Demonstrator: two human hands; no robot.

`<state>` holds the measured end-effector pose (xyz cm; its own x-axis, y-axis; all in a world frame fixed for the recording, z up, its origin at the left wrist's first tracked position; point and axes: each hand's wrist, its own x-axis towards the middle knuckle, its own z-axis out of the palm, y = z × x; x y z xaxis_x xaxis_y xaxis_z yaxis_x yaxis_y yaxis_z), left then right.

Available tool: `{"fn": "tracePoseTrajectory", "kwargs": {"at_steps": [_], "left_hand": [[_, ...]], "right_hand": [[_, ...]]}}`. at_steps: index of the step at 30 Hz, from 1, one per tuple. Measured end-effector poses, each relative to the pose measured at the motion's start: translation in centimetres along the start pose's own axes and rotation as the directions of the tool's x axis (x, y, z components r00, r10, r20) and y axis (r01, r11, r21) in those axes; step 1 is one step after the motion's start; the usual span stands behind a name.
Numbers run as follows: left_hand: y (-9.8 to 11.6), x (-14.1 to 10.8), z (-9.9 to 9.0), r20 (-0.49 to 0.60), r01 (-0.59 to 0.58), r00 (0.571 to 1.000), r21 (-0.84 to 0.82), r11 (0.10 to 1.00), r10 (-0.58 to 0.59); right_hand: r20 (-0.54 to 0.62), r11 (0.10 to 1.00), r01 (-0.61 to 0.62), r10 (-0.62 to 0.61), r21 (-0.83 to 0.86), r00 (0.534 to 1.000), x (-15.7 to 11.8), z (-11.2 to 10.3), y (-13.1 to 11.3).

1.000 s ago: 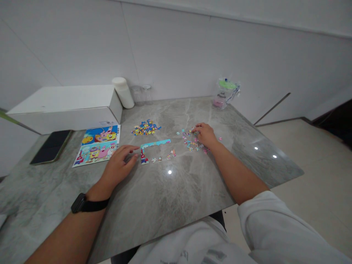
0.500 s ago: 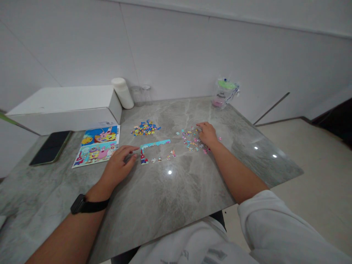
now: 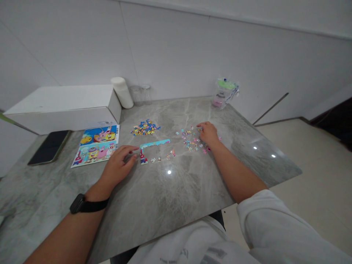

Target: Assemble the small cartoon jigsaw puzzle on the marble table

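Note:
My left hand [image 3: 121, 161] rests on the table with its fingers apart, the index fingertip beside the left edge of a partly joined puzzle border [image 3: 154, 143]. That border has a blue top strip and a red-and-blue left side. Several loose border pieces [image 3: 159, 158] lie in a row along its lower side. On the right, my right hand [image 3: 208, 132] is over a scatter of pink and light-blue puzzle pieces [image 3: 189, 141], index finger stretched out at the far edge. Its palm and forearm hide some pieces, and nothing shows held in it.
A heap of blue and yellow puzzle pieces [image 3: 145, 127] lies behind the border. To the left are a printed cartoon picture sheet [image 3: 96, 145], a phone [image 3: 49, 147] and a white box [image 3: 63, 106]. A white bottle [image 3: 122, 92], glasses [image 3: 146, 94] and a bagged cup [image 3: 224, 93] stand by the wall.
My hands and the pieces stay almost where they were. The whole view has shifted very slightly.

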<state>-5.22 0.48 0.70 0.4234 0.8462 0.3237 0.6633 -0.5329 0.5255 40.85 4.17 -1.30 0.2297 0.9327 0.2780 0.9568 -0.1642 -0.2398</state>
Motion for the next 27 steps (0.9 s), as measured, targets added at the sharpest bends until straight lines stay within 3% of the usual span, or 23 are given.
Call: {"fn": "tracePoseTrajectory", "kwargs": {"at_steps": [4,12,16,27], "left_hand": [[-0.05,0.00,-0.01,0.008,0.003,1.000,-0.006,1.000,-0.003],[-0.13,0.02,0.07,0.004,-0.009,1.000,-0.011,1.000,0.009],[-0.15,-0.01,0.13,-0.002,-0.017,1.000,-0.011,1.000,0.017],[-0.02,-0.08,0.16,0.003,-0.009,1.000,-0.022,1.000,0.009]], "right_hand": [[0.057,0.995,0.097,-0.096,-0.005,0.994,-0.07,0.19,-0.50],[0.045,0.995,0.103,-0.102,-0.016,0.994,-0.05,-0.07,-0.27],[0.096,0.989,0.143,-0.140,-0.028,0.986,0.08,0.06,-0.31],[0.043,0.999,0.034,-0.033,-0.022,0.999,0.36,0.47,-0.11]]}}
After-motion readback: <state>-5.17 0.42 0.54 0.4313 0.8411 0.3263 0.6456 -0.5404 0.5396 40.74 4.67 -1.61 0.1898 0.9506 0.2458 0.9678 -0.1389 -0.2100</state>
